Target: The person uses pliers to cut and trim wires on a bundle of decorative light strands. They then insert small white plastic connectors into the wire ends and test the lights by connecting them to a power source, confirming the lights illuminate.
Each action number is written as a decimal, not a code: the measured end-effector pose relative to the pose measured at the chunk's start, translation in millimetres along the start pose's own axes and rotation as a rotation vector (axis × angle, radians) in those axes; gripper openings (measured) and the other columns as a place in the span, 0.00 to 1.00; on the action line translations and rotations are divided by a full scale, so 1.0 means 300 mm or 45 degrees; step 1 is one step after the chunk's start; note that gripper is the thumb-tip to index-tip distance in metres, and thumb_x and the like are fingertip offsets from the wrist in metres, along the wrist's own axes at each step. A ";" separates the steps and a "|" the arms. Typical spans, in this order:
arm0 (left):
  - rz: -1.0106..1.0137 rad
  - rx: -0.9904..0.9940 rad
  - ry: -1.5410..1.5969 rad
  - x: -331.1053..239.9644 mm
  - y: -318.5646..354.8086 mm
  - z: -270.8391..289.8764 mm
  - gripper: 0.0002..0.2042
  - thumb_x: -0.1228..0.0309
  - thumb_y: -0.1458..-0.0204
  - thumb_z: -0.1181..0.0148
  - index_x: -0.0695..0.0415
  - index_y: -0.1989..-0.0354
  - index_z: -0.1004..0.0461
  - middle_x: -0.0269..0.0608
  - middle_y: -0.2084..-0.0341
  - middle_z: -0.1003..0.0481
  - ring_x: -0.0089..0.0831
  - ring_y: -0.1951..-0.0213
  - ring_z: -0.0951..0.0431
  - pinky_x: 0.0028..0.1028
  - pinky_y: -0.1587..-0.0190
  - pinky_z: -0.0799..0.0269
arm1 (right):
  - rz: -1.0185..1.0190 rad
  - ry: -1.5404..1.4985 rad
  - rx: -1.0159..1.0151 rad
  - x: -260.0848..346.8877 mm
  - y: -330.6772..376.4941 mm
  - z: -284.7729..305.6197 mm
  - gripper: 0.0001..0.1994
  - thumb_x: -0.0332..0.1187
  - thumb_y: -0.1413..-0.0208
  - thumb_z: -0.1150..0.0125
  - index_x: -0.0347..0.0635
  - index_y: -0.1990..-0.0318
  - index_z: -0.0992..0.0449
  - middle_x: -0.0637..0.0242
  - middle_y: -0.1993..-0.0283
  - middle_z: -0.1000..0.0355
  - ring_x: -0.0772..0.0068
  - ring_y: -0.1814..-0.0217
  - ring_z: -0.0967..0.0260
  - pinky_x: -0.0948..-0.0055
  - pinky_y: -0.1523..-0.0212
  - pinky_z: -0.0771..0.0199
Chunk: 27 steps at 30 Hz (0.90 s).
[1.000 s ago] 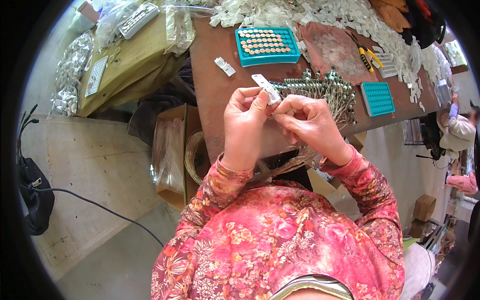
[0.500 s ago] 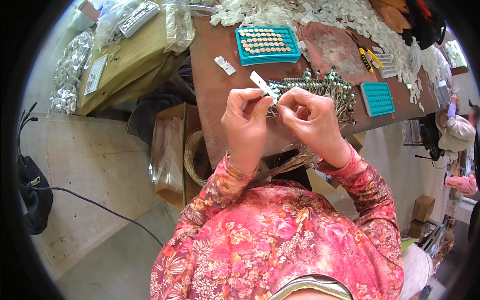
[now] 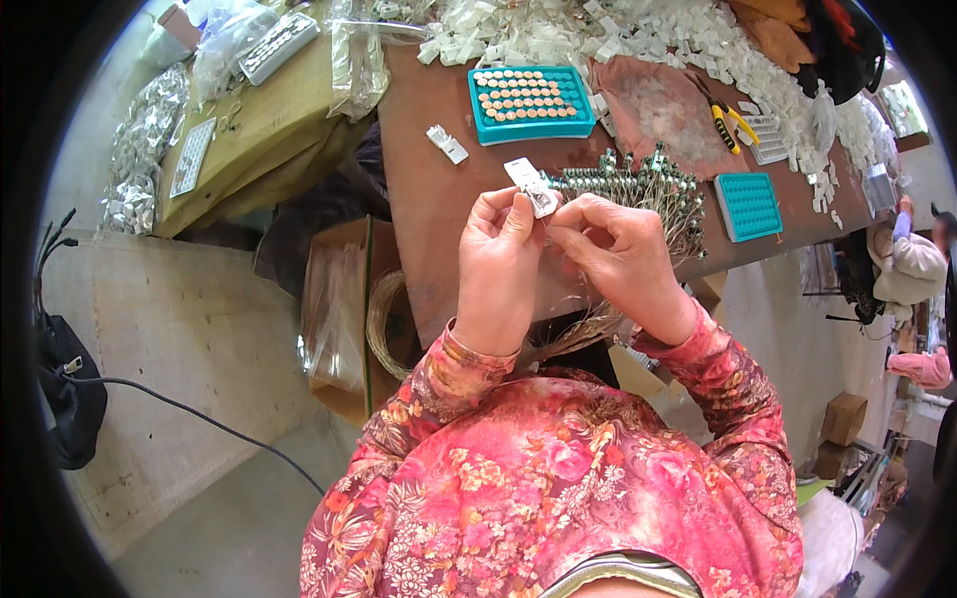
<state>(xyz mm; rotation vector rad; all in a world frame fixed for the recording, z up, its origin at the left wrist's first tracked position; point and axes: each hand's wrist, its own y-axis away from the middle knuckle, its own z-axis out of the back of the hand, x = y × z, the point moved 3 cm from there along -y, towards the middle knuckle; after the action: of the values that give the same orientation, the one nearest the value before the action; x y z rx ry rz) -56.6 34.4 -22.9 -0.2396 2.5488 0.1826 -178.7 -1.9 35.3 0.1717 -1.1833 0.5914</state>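
Between the thumb and fingers of my left hand is a small white plastic case, its lid tilted up and away from me. My right hand is closed in a pinch just right of the case. Whatever lies between its fingertips is too small to make out. Just beyond the hands lies a bundle of small green circuit boards with thin wires, the wires trailing toward the table's near edge. Another white plastic case rests on the brown table, farther left.
A teal tray of round copper-coloured discs stands at the back. To the right are a second teal tray and yellow-handled pliers. White plastic parts heap along the far side. An open cardboard box stands below the table's left edge.
Both hands have come slightly nearer to me. The white case in my left hand has turned, showing more of its inside. My right hand stays pinched beside it.
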 end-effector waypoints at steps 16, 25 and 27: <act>0.248 0.023 0.083 -0.006 -0.128 0.027 0.08 0.71 0.37 0.48 0.58 0.53 0.35 0.46 0.57 0.25 0.26 0.62 0.23 0.19 0.60 0.23 | 0.339 0.928 0.009 -0.236 -0.449 0.216 0.06 0.31 0.48 0.37 0.40 0.65 0.19 0.57 0.65 0.24 0.56 0.64 0.25 0.63 0.61 0.26; 0.175 0.127 0.061 0.032 -0.139 0.064 0.07 0.71 0.36 0.49 0.57 0.53 0.36 0.44 0.59 0.25 0.23 0.65 0.25 0.23 0.58 0.25 | 0.318 0.922 0.025 -0.285 -0.487 0.185 0.06 0.30 0.52 0.34 0.39 0.66 0.20 0.56 0.68 0.25 0.55 0.65 0.25 0.62 0.62 0.26; 0.187 0.121 0.069 0.031 -0.137 0.061 0.07 0.71 0.36 0.49 0.57 0.54 0.36 0.44 0.59 0.25 0.23 0.65 0.25 0.23 0.58 0.25 | 0.293 0.920 0.032 -0.289 -0.495 0.186 0.07 0.29 0.52 0.34 0.38 0.66 0.21 0.56 0.68 0.25 0.57 0.65 0.25 0.64 0.63 0.26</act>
<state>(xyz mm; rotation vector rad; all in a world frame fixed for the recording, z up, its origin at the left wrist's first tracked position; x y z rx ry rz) -45.9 -3.6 -46.4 -0.0213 2.6212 0.1115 -168.7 -179.8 4.4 -0.1549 -0.4947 0.7841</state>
